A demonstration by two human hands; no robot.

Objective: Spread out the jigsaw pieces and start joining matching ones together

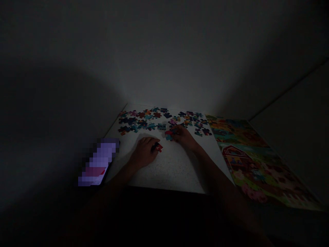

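My left hand [144, 152] rests low over the white tabletop [169, 171], its fingers curled around a dark and red jigsaw piece [159, 147]. Beyond it and to the right, my right hand [183, 138] pinches a blue and red jigsaw piece [168, 135] at or just above the surface. Dim light hides the exact fingertip contact. Behind both hands lie loose jigsaw pieces [142, 122] in a left group, and more pieces [189, 118] form a right group. The two held pieces are apart from each other.
A lit phone [99, 164], its screen blurred, is at the table's left edge. On the right lies a colourful farm picture sheet [257, 164] with a red barn. Pale walls [164, 61] rise behind the table. The table's front edge is near my forearms.
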